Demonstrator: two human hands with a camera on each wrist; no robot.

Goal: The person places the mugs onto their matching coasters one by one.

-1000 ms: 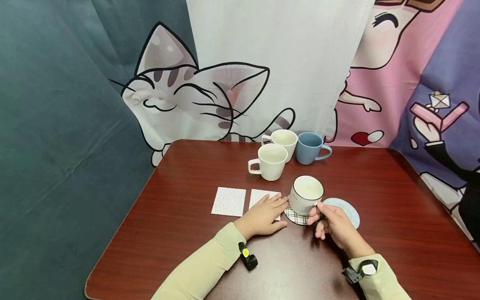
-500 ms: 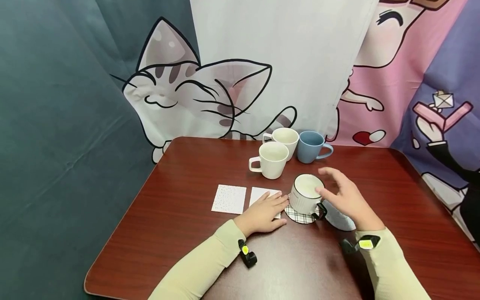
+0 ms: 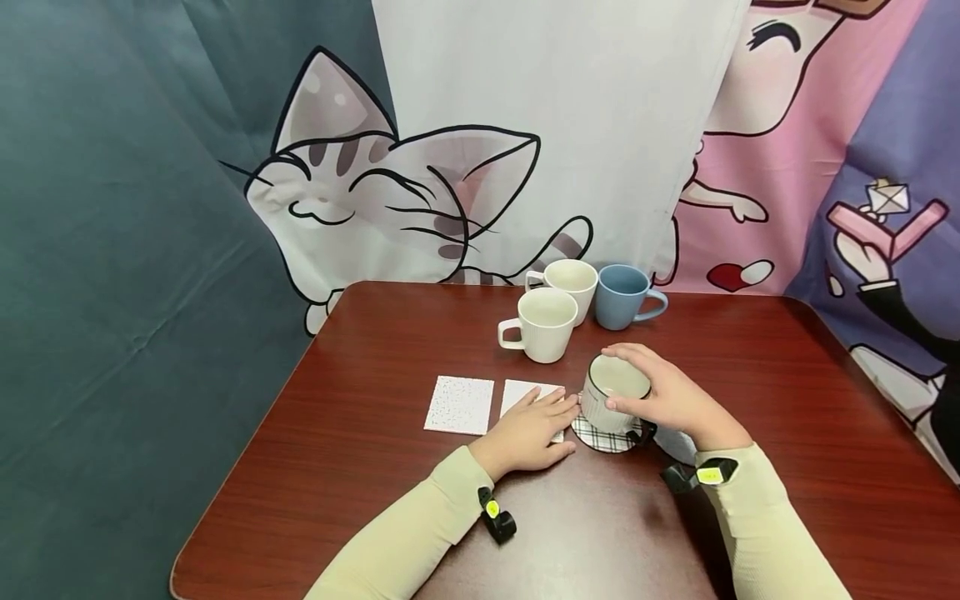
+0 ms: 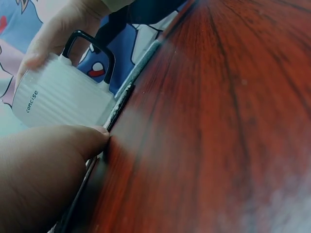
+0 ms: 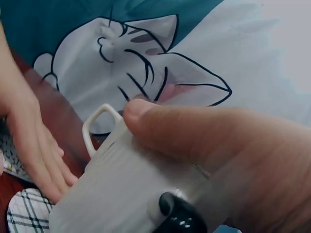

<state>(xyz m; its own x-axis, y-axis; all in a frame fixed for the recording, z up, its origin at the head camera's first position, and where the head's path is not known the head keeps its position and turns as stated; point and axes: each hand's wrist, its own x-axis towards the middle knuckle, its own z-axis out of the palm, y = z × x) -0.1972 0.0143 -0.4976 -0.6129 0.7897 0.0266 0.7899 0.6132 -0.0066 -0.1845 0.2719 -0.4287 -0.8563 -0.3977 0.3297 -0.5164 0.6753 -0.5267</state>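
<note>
A white ribbed mug (image 3: 602,408) with a dark rim and black handle (image 4: 108,56) stands on a round plaid coaster (image 3: 600,440); the left wrist view shows "concise" printed on its side. My right hand (image 3: 678,402) grips it near the rim, thumb on the near side and fingers reaching around the far side. Flat over a white square coaster (image 3: 521,392) lies my left hand (image 3: 525,432), fingers straight, fingertips at the plaid coaster's left edge. Its thumb (image 4: 87,140) is beside the coaster's edge in the left wrist view.
Two white mugs (image 3: 547,325) and a blue mug (image 3: 621,298) stand at the back of the table. Left of my left hand lies a speckled square coaster (image 3: 459,405). A pale blue round coaster (image 3: 677,447) is partly hidden under my right arm.
My right hand has let go of the mug's handle, risen to the right of the mug, then moved left onto its rim. The left hand and the mug stay in place.
</note>
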